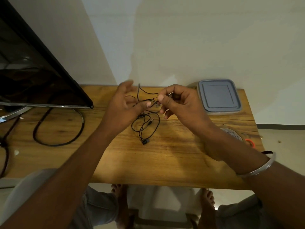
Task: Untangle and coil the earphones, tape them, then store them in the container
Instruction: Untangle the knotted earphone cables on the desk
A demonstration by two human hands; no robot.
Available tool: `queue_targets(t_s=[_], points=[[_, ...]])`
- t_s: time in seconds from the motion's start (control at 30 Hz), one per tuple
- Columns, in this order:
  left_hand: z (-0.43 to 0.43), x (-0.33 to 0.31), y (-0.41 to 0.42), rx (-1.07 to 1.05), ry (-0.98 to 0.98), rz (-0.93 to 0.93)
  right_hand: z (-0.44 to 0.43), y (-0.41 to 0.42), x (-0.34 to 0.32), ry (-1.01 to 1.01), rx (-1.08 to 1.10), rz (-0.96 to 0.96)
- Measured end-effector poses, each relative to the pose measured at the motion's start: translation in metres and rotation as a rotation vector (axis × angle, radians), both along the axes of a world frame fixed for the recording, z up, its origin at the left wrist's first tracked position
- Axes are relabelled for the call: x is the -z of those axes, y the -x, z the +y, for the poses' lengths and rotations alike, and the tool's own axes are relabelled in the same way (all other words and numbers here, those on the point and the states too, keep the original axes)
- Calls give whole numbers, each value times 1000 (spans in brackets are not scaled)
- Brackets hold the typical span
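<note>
Tangled black earphones [145, 124] hang in loops above the wooden table [165, 162], one earbud resting near the table's middle. My left hand [122, 109] pinches the cord between thumb and fingers, its other fingers spread. My right hand [178, 103] grips the cord near the metal jack plug, which sticks out above its fingers. A square container [219, 96] with a grey-blue lid on stands at the back right of the table. A roll of tape [234, 134] lies at the right edge, partly hidden by my right forearm.
A dark monitor [33, 71] on a metal stand fills the left, with a thick black cable [57, 142] looped on the table beneath it. An orange object [250, 141] lies beside the tape. A wall stands right behind the table.
</note>
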State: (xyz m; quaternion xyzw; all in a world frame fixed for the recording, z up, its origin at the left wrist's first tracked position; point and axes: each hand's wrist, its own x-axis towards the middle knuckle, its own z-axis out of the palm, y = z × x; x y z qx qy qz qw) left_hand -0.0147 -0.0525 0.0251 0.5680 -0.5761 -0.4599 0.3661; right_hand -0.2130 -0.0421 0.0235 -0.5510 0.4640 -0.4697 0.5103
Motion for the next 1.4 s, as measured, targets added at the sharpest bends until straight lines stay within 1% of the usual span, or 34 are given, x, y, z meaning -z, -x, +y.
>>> queue_targets(t_s=[0.03, 0.07, 0.1, 0.13, 0.17, 0.23, 0.3, 0.37, 0.47, 0.57, 0.77, 1.0, 1.07, 1.13, 1.2, 1.27, 1.4], points=[[0, 0, -2, 83, 133, -114, -1, 0, 0, 63, 8, 48], [0, 1, -2, 200, 243, -155, -1, 1, 1, 108, 18, 75], [2, 2, 0, 316, 299, -140, -1, 1, 1, 137, 30, 85], [4, 2, 3, 386, 289, -93, -1, 2, 1, 160, 43, 92], [7, 1, 8, 397, 261, -51, -1, 2, 1, 186, 55, 112], [9, 0, 13, 305, 245, -8, -1, 4, 2, 260, 65, 213], [6, 1, 8, 196, 286, -9, -1, 5, 3, 358, 48, 345], [1, 1, 1, 168, 304, -2, 1, 5, 2, 419, 40, 431], [1, -2, 2, 188, 336, -34, 2, 4, 2, 461, 92, 471], [0, -1, 1, 126, 374, -45, 3, 5, 4, 483, 184, 477], [-7, -1, -12, 5, 488, -116, -1, 8, 5, 303, 391, 326], [-9, 0, -13, -29, 496, -116, -4, 10, 12, 128, 490, 263], [-9, 0, -13, -34, 490, -111, -4, 11, 14, 81, 469, 277], [-7, -1, -9, -31, 474, -104, -2, 9, 16, 82, 410, 352], [-3, -1, -3, -22, 445, -102, 4, 3, 16, 154, 356, 461], [1, -1, 3, -6, 414, -90, 8, -3, 14, 270, 285, 548], [7, 1, 11, 49, 405, -54, 10, -7, 15, 428, 151, 562]])
